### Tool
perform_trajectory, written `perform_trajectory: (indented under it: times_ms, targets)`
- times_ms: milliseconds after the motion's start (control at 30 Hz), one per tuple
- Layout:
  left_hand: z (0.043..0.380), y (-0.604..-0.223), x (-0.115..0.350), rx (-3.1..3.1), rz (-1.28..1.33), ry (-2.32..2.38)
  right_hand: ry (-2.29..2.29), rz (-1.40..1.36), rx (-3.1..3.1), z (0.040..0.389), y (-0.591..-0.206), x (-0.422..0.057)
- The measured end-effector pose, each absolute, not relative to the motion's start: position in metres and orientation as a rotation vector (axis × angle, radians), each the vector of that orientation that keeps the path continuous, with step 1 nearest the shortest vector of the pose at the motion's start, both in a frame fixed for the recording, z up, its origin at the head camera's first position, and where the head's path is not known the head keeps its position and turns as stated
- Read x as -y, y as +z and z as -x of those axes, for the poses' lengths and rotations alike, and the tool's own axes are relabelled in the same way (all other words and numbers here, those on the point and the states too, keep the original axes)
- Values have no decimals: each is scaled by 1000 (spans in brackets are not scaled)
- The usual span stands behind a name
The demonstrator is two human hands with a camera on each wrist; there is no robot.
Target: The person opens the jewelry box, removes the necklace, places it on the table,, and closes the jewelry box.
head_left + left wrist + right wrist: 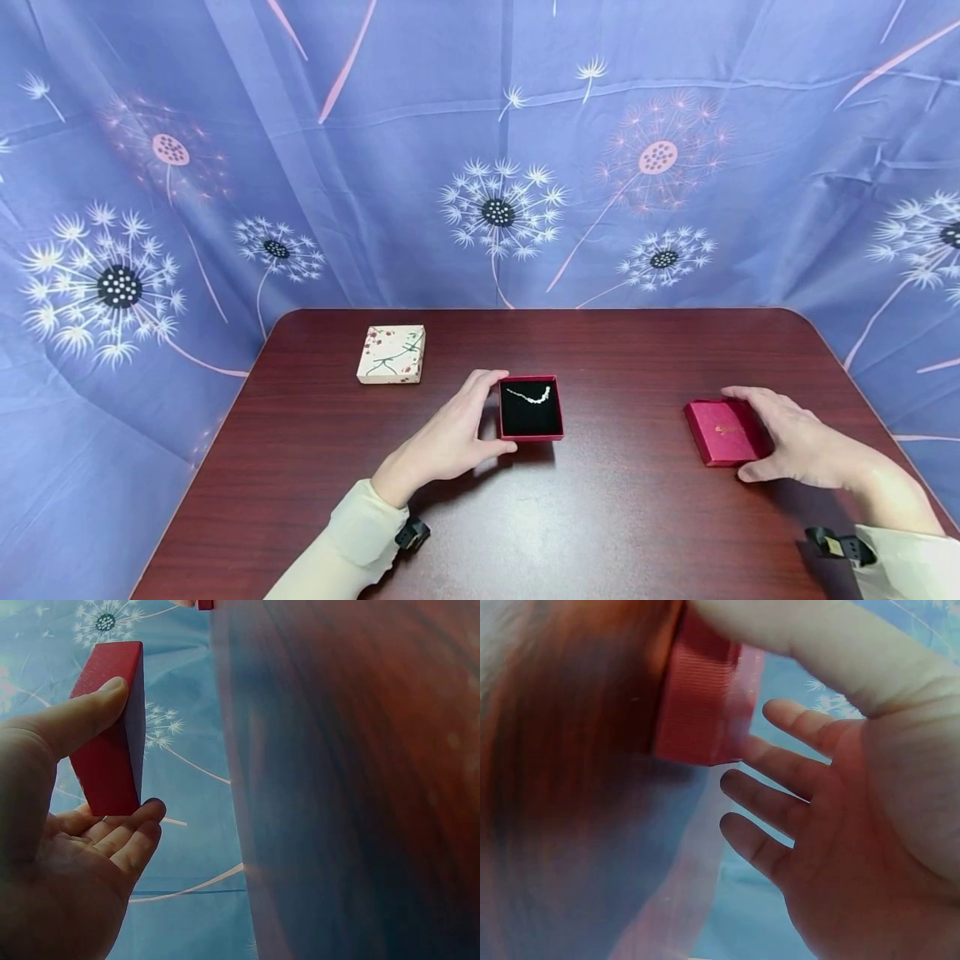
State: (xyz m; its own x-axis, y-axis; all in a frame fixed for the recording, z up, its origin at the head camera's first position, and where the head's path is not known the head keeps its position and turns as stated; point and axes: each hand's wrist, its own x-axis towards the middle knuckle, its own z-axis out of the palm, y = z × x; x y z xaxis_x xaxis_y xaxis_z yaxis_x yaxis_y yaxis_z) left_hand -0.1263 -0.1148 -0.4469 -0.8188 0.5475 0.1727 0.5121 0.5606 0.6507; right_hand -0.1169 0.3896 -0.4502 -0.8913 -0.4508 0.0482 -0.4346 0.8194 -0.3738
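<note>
Left hand [448, 431] pinches the open red box [532, 438], presumably steadying its silvery chain [535, 401]; right hand [806, 442] spans the red lid [722, 439], fingers wide, likely for edge purchase; grip cannot be told.

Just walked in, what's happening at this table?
A person's left hand holds an open red square box, black-lined, with a silvery chain inside. Their right hand spans a red, square, gold-lettered piece, likely the lid; whether it grips isn't clear. A cream, flower-patterned square box lies on the reddish-brown table, farther left.
</note>
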Motion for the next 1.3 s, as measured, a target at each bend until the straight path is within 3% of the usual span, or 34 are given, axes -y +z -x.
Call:
perform_trajectory:
  times_ms: [733,1300]
  targets:
    - [126,-449,112,-2722,-943,1121,-853,789,-2954,116,-403,-313]
    - [124,-449,111,-2725,-921,1103,-880,961,-2858,121,-415,-231]
